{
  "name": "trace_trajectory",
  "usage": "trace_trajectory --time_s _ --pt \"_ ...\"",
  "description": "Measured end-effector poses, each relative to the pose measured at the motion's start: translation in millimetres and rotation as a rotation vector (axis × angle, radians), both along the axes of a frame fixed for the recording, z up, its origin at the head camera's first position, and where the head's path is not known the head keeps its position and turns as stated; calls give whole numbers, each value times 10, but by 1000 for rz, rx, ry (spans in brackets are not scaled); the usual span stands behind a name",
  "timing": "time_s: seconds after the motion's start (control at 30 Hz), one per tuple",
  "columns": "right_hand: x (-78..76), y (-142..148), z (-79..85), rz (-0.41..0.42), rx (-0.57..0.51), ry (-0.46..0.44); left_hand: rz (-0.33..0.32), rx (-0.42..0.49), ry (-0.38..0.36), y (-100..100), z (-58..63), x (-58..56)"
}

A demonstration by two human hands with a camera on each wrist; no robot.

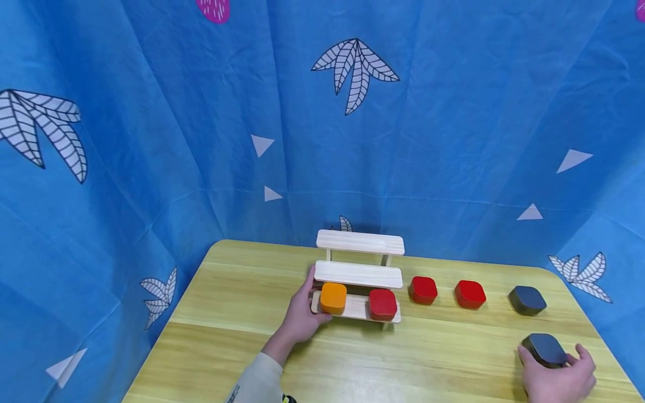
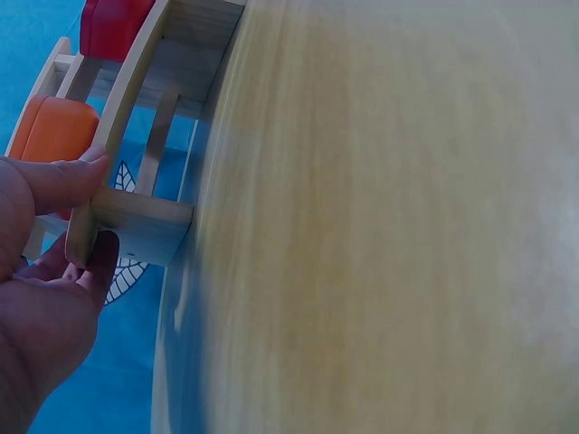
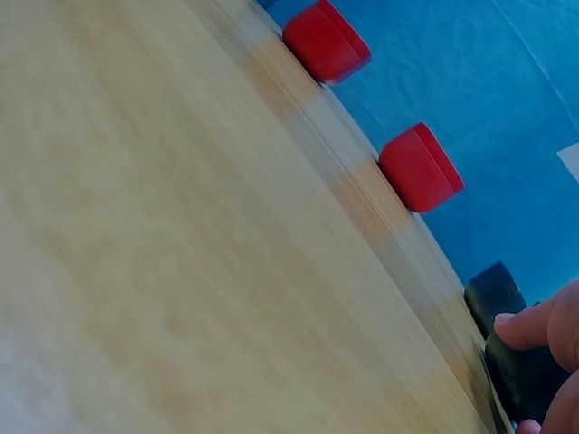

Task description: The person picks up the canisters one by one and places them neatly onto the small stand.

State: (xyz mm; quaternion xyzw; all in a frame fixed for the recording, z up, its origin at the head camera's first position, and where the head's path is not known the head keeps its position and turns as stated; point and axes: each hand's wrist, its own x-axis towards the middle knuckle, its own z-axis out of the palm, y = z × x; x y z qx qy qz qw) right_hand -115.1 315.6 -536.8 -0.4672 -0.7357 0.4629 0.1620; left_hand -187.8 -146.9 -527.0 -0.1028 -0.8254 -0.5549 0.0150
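Note:
A three-tier wooden stand (image 1: 360, 274) rises in steps on the table. My left hand (image 1: 301, 316) grips the left end of its lowest step; in the left wrist view the thumb (image 2: 68, 183) lies above the board with fingers beneath. On that step sit an orange rounded-square box (image 1: 333, 298) at left and a red one (image 1: 382, 304) at right. At the table's right side, my right hand (image 1: 559, 378) holds a dark grey rounded-square box (image 1: 545, 348) between thumb and fingers. Whether that box touches the table is unclear.
Right of the stand, two more red boxes (image 1: 423, 290) and another dark grey box (image 1: 527, 300) stand in a row on the wooden table (image 1: 227, 291). A blue patterned curtain (image 1: 453, 140) hangs behind and around the table.

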Motion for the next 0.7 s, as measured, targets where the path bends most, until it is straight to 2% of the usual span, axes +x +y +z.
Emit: trace_trajectory --time_s 0.33,0.7 --pt "-17 37 -18 -4 4 -10 2 2 1 3 9 10" --pt "-34 33 -10 -27 -38 -52 1 13 3 1 7 25"
